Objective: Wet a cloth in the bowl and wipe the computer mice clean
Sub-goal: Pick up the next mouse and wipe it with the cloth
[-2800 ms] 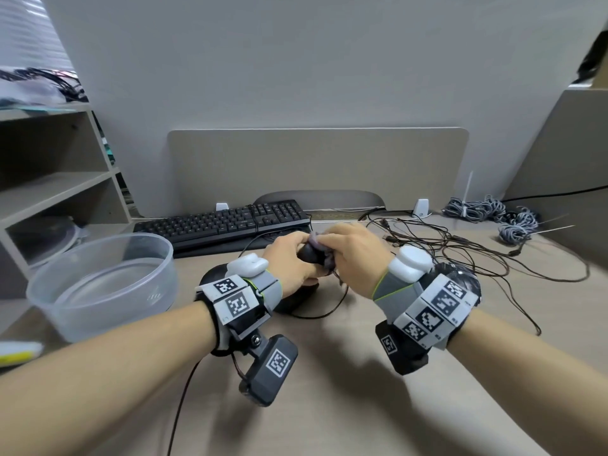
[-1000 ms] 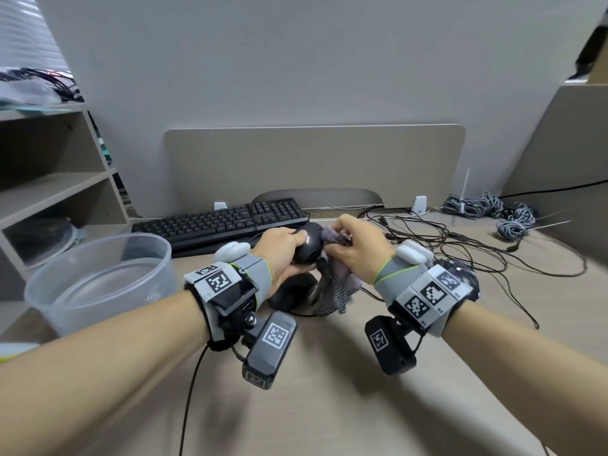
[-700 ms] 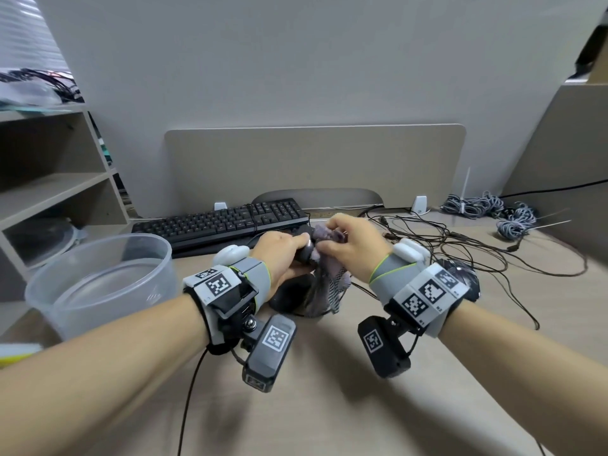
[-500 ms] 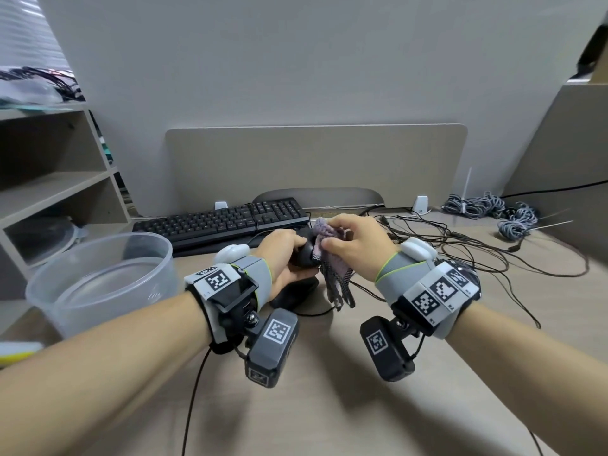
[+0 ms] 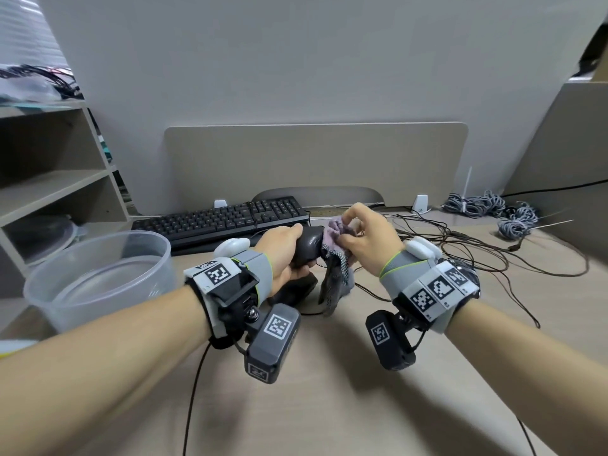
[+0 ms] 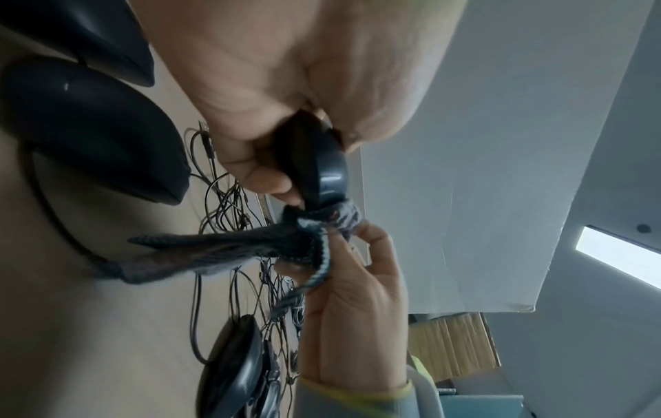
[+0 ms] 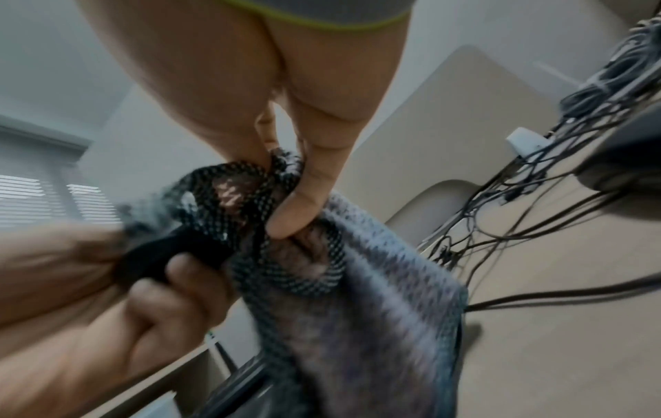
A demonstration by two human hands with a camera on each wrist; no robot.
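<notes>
The black mouse [image 5: 307,248] is up off the counter [image 5: 329,406], gripped in my left hand [image 5: 283,255], fingers curled round its body. My right hand [image 5: 365,241] has the cloth [image 5: 332,235] bunched between thumb and fingertips, pressed against the mouse's front end, with the loose tail hanging down toward a second mouse [image 5: 292,291] lying just beneath.

The risk I see is the grip: a damp shell could slide out of my left fingers if I rub hard, and it would drop onto the mouse below. Too much water in the cloth might also seep into seams or buttons. The hanging tail may snag the cables [image 5: 460,251] spread just beside my right wrist. The bowl [image 5: 98,278] of water stands near my left forearm, so a careless elbow could tip it.
</notes>
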